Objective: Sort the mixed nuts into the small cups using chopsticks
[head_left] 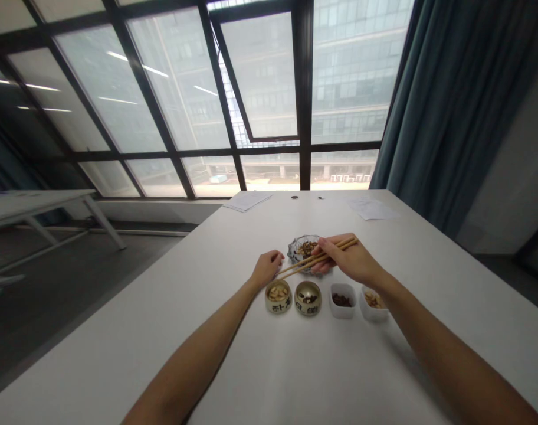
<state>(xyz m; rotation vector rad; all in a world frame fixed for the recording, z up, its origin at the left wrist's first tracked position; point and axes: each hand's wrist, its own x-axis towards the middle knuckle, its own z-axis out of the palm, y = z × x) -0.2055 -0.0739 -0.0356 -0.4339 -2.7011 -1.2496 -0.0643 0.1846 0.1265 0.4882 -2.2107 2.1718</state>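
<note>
The person's right hand grasped a pair of wooden chopsticks, which slanted down past the left hand, their tips over the far rim of a lettered bowl of pale pieces, just on the near side of that hand. The left hand had its fingers bent just beside a glass bowl; whether it was loose or clenched could not be told. This glass bowl, with mixed dried pieces in it, stood between the hands, partly behind the right one. Nearer than both hands, a second lettered bowl and a white tub, each with dark pieces, stood on the worktop, and another tub sat partly behind the right forearm
</note>
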